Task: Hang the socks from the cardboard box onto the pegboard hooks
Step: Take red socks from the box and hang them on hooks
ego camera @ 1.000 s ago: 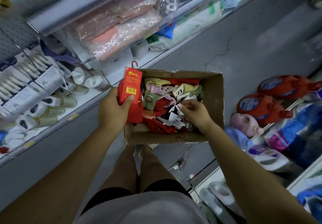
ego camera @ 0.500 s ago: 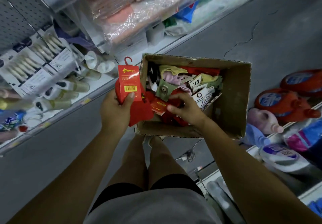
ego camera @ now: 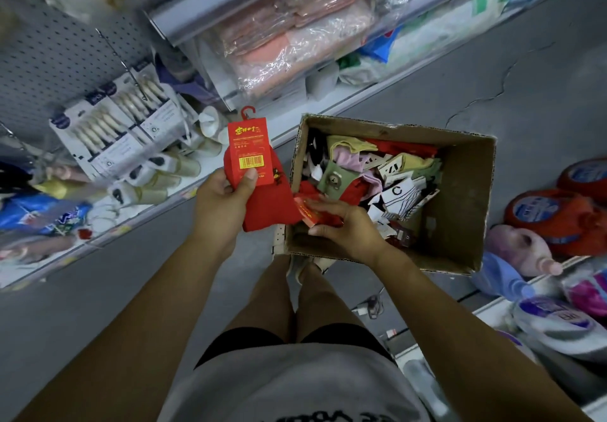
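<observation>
head: red socks (ego camera: 264,203) in left hand (ego camera: 218,208)

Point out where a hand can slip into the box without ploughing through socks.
In the cardboard box, bare cardboard shows between the sock pile and the right wall. Left and far parts are heaped with socks; the right hand, pinching a red pack, fills the near-left corner.

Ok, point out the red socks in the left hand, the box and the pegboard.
red socks (ego camera: 248,154): head view, on the card label.
box (ego camera: 460,211): head view, on the inner right wall.
pegboard (ego camera: 59,67): head view, on the bare perforated panel.
</observation>
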